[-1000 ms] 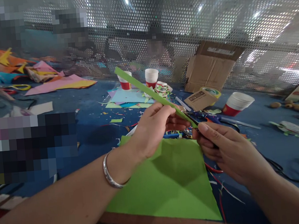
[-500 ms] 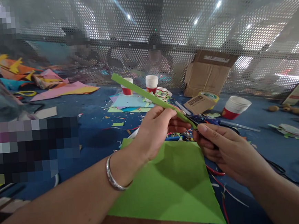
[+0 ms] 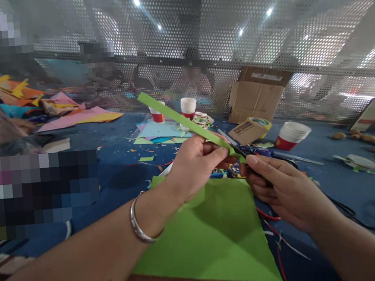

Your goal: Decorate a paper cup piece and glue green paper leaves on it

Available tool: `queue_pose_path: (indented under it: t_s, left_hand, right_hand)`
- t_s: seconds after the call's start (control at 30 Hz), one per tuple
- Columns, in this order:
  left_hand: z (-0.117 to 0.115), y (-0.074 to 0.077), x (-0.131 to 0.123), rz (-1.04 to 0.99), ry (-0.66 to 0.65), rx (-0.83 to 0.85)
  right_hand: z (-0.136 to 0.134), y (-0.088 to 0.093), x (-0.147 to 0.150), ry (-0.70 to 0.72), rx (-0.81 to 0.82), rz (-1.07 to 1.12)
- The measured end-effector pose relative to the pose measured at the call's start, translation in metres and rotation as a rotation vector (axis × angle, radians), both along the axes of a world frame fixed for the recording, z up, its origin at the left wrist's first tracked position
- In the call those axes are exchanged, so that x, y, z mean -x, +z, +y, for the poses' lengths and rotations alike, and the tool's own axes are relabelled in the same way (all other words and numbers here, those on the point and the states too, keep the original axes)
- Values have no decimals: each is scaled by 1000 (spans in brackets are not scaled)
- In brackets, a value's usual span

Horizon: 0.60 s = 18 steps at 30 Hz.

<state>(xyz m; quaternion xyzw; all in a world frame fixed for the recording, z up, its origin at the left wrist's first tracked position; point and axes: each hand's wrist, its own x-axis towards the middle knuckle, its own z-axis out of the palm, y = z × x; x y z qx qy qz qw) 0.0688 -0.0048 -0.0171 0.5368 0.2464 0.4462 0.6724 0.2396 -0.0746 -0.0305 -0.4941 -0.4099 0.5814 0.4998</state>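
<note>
A long strip of green paper (image 3: 179, 116) slants up to the left, pinched between the thumb and fingers of my left hand (image 3: 197, 163). My right hand (image 3: 271, 179) is closed round a pair of scissors (image 3: 239, 151); the handles are mostly hidden by the fingers. The dark blades lie along the strip's lower right end, between my two hands. Below both hands a larger sheet of green paper (image 3: 214, 238) lies flat at the front edge of the table, partly in their shadow.
Paper cups (image 3: 291, 135) stand at the right and back. A cardboard box (image 3: 255, 92) leans near the perforated screen. Coloured paper (image 3: 81, 116) is piled at the left, beside another person. Scraps litter the blue table (image 3: 122, 176). A paper turtle (image 3: 358, 161) lies right.
My left thumb has shifted down along the strip, nearer the scissors. The strip's lower end now bends out beside the blades. The view has moved slightly.
</note>
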Motion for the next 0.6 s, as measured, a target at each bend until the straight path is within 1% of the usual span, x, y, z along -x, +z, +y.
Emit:
queue_pose_path:
  t_s: [0.17, 0.27, 0.6]
  left_hand:
    - [0, 1, 1, 11, 19, -51]
    - [0, 0, 0, 34, 5, -71]
    - [-1, -2, -2, -15, -12, -97]
  right_hand:
    - [0, -2, 0, 5, -19, 23]
    - [0, -1, 1, 7, -16, 30]
    - [-3, 4, 3, 20, 22, 91]
